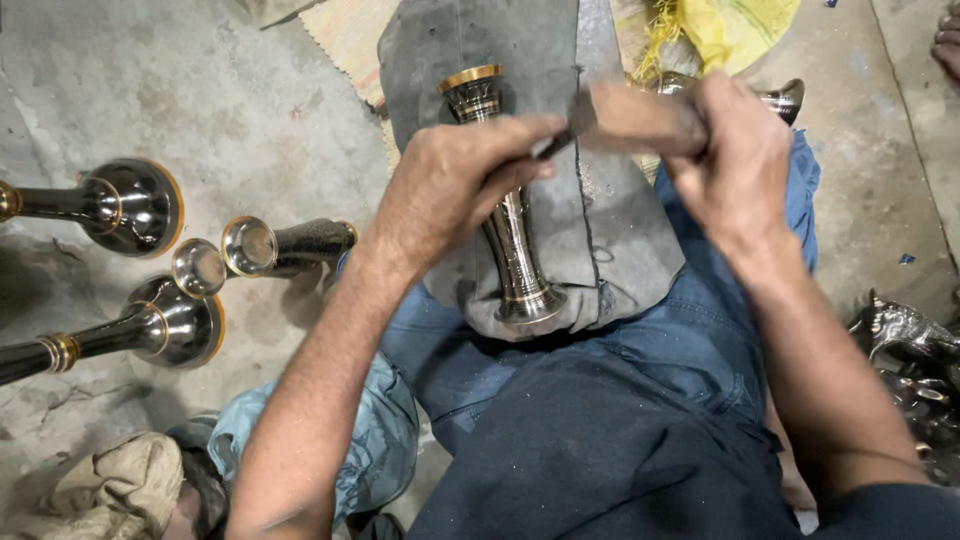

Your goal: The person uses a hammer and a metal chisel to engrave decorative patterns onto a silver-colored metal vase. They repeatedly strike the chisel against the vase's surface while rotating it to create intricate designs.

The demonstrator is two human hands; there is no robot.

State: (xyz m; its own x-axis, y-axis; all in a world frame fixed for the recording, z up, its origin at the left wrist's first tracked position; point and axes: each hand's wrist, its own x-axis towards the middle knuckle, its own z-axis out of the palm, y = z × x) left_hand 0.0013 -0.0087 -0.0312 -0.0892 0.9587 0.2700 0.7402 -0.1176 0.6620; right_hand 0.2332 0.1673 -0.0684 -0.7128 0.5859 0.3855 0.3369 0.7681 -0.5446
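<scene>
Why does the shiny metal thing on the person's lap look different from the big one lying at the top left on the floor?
The lap piece is slim, on grey cloth, under the left hand. The floor piece has a wider bell and lies untouched on concrete. Both are dark and gold-banded.

A slender metal vase (pixel 510 210) with a dark, polished body is laid lengthwise on a grey cloth pad (pixel 620 230) spread over the lap. Its flared mouth, ringed with a gold band, is pointed away, and its round foot is turned toward the body. Fine banding is seen near the foot. A wooden-handled tool (pixel 625 118) is held across the vase, its dark tip set against the vase's middle.
</scene>
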